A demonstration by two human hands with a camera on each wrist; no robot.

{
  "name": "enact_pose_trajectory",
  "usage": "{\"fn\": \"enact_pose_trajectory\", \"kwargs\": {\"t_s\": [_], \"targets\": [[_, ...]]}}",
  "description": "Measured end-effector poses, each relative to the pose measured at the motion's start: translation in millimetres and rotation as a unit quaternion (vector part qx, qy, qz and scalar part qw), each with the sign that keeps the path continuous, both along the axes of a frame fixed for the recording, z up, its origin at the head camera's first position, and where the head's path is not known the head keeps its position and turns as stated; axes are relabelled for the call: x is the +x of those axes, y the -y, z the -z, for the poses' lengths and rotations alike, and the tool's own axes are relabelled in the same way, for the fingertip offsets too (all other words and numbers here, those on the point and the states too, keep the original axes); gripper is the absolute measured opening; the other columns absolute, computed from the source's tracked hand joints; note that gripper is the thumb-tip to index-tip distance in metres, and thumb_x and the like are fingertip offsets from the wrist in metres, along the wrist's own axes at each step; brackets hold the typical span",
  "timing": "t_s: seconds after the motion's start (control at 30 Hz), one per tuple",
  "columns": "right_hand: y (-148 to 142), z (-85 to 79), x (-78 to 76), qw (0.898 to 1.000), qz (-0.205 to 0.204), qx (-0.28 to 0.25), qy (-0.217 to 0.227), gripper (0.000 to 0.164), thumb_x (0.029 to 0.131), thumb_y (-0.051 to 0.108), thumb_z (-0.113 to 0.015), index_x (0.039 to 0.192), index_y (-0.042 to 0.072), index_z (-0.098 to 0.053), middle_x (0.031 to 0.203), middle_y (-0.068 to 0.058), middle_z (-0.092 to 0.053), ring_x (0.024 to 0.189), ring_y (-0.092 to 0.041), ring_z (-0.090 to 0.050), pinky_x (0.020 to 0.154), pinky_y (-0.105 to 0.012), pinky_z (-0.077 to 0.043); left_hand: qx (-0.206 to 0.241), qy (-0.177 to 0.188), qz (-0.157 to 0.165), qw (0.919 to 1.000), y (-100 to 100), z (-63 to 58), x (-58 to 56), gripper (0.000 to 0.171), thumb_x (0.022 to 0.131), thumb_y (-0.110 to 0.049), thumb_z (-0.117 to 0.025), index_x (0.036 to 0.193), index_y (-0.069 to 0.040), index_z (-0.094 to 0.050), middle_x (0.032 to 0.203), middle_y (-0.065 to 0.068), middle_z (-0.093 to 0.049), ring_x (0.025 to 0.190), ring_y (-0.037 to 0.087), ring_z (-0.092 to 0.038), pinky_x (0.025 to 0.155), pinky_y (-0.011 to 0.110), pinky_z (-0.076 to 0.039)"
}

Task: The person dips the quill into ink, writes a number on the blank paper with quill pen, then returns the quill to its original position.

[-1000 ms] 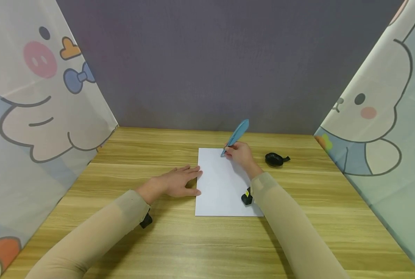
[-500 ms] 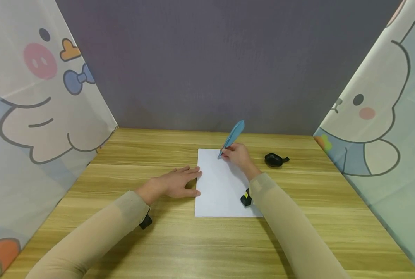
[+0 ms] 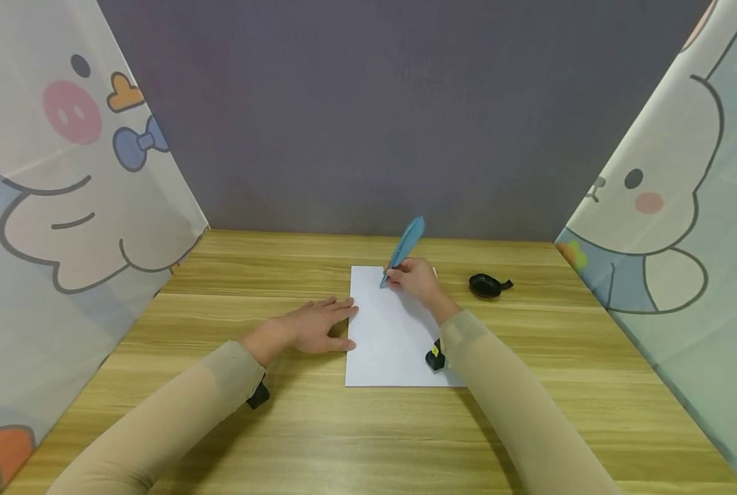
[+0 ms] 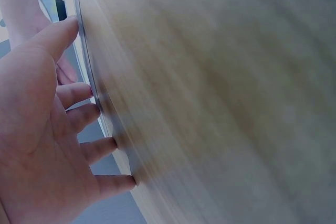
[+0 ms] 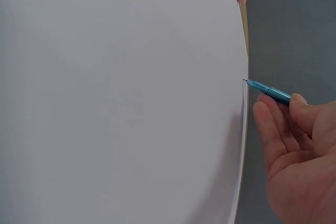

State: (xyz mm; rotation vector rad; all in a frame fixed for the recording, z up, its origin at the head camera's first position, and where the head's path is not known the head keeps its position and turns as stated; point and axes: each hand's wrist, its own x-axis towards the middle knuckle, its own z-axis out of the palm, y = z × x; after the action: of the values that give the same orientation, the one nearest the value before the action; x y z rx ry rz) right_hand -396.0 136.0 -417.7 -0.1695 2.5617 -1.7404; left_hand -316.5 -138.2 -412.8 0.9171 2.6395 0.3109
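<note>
Paper (image 3: 383, 337) is at the writing/drawing step atm, we reckon. Our R hand (image 3: 414, 276) pinches the blue feather pen (image 3: 408, 240) over paper's far end (nib contact? can't tell), L hand (image 3: 317, 328) spread at its left edge. Next prob calls for light strokes, paper steady.

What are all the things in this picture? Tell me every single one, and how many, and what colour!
Feather pen: 1, blue, in the right hand, over the paper
Paper: 1 sheet or pad, white, flat on the table
Oval thing: 1, black with a short tail, right of the paper
Table: 1, yellowish-brown wood grain, under everything
Back panel: 1, grey, behind the table
Cartoon sheets: 2, pale with coloured animals, one each side
Wrist pieces: 2, black, by the cuffs
Sleeves: 2, beige, on the arms
Left hand: 1, bare, at the paper's left edge
Right hand: 1, bare, pinching the pen
</note>
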Motion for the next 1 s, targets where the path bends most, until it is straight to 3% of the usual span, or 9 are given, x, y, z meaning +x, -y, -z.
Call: {"fn": "enact_pose_trajectory", "kwargs": {"t_s": [0.63,1.0], "targets": [[7.1,3.3,6.3,0.999,-0.034,0.013,-0.015,0.023,0.109,0.013,-0.07,0.123,-0.002,-0.08,0.116,-0.019,-0.083,0.101,-0.019,-0.08,0.092,-0.03,-0.067,-0.004,-0.002,-0.003,1.0,-0.6,-0.4,0.2,0.089,0.108,-0.068,-0.057,0.176,-0.018,-0.029,0.185,0.004,-0.02,0.171,0.043,-0.018,0.134,0.072,-0.019],[11.7,2.1,14.1,0.998,-0.06,0.015,-0.008,0.023,0.109,0.013,-0.07,0.123,-0.003,-0.08,0.114,-0.022,-0.082,0.108,-0.03,-0.081,0.094,-0.035,-0.067,-0.001,-0.003,-0.003,1.0,-0.6,0.0,0.4,0.089,0.107,-0.067,-0.057,0.176,-0.018,-0.03,0.185,0.005,-0.021,0.171,0.043,-0.018,0.133,0.073,-0.019]]}}
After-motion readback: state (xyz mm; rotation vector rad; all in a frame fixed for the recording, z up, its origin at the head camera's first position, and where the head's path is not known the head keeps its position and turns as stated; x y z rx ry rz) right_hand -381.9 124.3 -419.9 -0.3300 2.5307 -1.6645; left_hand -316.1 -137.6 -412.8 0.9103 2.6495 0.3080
